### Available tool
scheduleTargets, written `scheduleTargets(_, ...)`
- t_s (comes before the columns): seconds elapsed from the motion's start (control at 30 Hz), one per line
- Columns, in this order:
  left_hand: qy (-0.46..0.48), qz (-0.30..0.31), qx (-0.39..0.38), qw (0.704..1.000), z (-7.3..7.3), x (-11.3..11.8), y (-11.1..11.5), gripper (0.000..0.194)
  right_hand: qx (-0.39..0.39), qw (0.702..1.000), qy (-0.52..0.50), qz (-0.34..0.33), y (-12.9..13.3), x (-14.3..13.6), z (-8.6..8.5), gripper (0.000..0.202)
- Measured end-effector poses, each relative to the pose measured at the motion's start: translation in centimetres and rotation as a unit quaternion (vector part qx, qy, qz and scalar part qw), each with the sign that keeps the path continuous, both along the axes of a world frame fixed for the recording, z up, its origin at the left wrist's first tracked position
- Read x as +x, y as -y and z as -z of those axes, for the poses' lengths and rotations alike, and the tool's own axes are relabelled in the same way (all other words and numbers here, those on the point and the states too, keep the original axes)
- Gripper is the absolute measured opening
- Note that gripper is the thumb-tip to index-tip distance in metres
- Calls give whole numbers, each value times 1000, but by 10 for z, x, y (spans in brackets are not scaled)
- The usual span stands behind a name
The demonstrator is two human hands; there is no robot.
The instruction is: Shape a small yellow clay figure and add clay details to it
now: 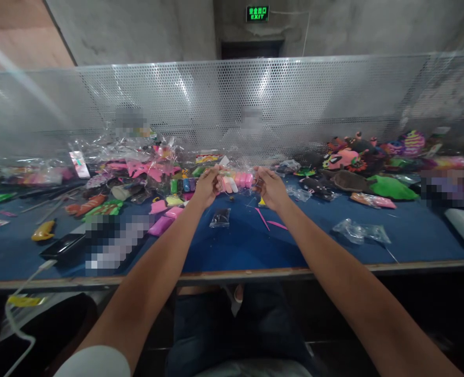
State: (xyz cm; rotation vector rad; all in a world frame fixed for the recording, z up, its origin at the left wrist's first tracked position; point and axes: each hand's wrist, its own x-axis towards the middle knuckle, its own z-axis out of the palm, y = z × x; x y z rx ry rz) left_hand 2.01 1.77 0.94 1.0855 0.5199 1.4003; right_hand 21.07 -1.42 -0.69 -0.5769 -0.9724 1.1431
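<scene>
Pinching the clear packet [246, 180] at its nine o'clock end, the left hand [207, 187] faces the right hand [272, 189], whose fingers pinch the three o'clock end, above the bench [240, 254], where a black packet [220, 217] lies at seven o'clock and pink sticks [278, 225] at five.

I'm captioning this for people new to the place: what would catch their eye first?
Probably the left hand and right hand at the centre, holding a clear packet of pink and pale pieces over the blue table. Next, the glowing green EXIT sign at the top, above the perforated screen. Then the bright pink shapes heaped toward the table's back, left of the hands.
</scene>
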Motion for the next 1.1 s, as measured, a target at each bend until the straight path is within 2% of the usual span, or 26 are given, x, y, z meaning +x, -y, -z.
scheduleTargets(0.2,9,7,-37,999,1,5,3,20,6,998,-59,3,-8,5,3,24)
scheduleTargets(0.37,15,37,-11,999,6,12,5,18,22,998,-57,2,-11,8,6,26)
scheduleTargets(0.6,43,43,-8,998,10,17,5,14,27,992,107,-62,-3,-14,13,37)
scheduleTargets(0.73,38,49,-7,998,8,17,7,16,33,987,142,-74,0,-22,15,38)
scheduleTargets(0.9,45,50,-29,997,8,20,11,14,24,988,125,-91,1,-22,13,32)
scheduleTargets(1.0,29,80,-29,996,14,24,11,19,11,989,101,-109,1,-23,14,30)
scheduleTargets(1.1,22,82,-19,996,19,27,10,24,11,992,78,-94,1,-25,14,33)
